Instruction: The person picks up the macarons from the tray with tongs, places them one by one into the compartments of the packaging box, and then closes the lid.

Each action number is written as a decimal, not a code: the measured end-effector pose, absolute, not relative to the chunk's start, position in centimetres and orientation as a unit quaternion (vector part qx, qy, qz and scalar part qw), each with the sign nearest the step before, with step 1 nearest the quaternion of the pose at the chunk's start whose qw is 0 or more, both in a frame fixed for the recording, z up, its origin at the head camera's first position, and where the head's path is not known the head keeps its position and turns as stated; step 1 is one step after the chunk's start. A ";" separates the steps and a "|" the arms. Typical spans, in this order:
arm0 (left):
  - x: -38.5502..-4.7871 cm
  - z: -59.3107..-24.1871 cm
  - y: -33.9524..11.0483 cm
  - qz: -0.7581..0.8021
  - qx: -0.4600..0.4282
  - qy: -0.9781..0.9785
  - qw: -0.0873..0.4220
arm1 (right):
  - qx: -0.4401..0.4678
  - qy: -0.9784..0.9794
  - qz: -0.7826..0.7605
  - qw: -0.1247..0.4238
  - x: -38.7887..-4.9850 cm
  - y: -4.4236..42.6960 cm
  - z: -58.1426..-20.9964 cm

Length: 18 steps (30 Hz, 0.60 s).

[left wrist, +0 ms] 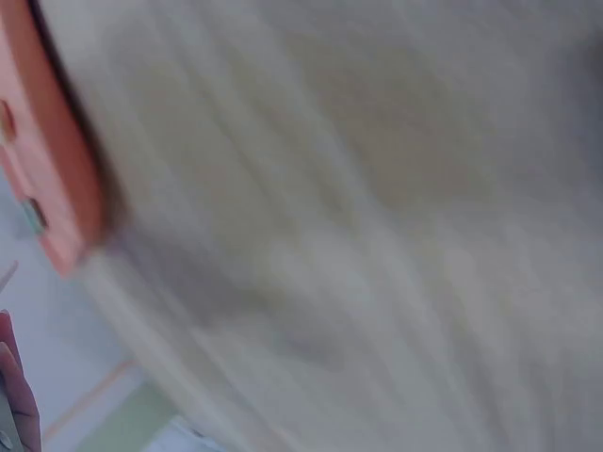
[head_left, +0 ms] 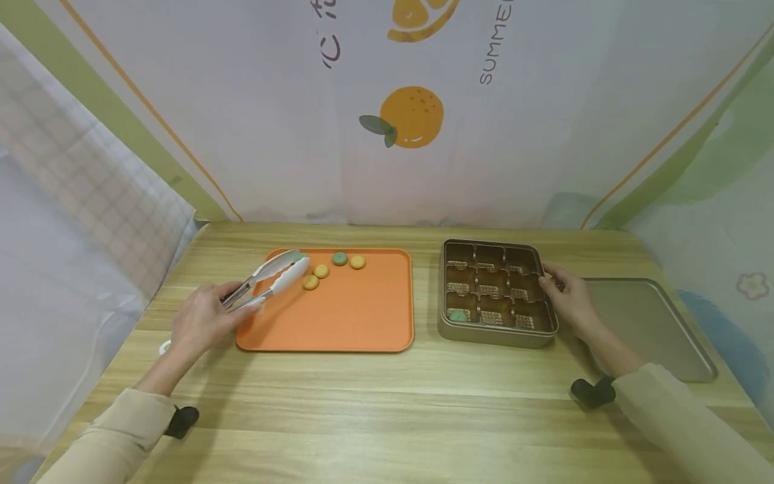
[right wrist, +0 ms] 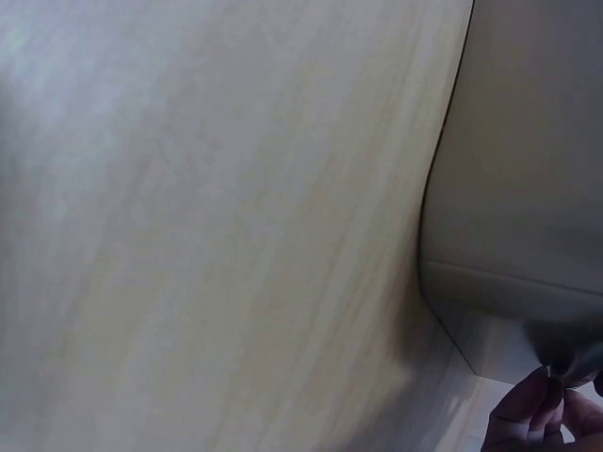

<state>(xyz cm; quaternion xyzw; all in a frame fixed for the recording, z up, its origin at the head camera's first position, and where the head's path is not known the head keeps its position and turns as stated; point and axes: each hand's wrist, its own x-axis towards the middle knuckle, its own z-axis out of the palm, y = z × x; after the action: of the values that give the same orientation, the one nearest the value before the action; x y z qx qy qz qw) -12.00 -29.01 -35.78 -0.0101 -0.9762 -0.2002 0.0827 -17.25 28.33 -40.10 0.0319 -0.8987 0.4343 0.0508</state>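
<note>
In the head view my left hand [head_left: 202,316] grips metal tongs [head_left: 266,282] with pale tips, held over the left part of the orange tray [head_left: 357,323]. A green cookie [head_left: 300,256] shows between the tong tips; whether they pinch it I cannot tell. Beside it on the tray lie several small round yellow cookies [head_left: 311,282] and another green cookie [head_left: 340,259]. My right hand [head_left: 568,299] holds the right side of a bronze square tin [head_left: 496,336], thumb at its rim. The tin has a divided insert, with one green cookie [head_left: 457,315] in its front left compartment.
A flat metal lid [head_left: 653,329] lies on the wooden table [head_left: 363,410] right of the tin, partly behind my right forearm. A printed cloth [head_left: 272,134] hangs along the table's back edge. Both wrists carry small black cameras [head_left: 181,422].
</note>
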 end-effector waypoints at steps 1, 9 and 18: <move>-12.0 -35.5 -28.6 -0.205 -0.013 -0.975 0.084 | 0.031 -0.899 0.434 0.050 -17.2 28.3 -40.1; -12.2 -34.1 -24.0 -0.241 -0.065 -0.963 0.102 | 0.031 -0.899 0.434 0.041 -17.1 28.3 -39.9; -12.5 -33.3 -17.8 -0.266 -0.134 -0.951 0.079 | 0.034 -0.898 0.437 0.038 -17.1 28.3 -39.8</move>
<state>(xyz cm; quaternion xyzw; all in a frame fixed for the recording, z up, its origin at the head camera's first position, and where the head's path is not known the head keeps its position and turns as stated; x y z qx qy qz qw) -12.54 -17.79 -33.30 -0.1339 -0.9512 -0.2665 0.0793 -17.08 28.26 -39.78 0.0337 -0.8979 0.4373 0.0376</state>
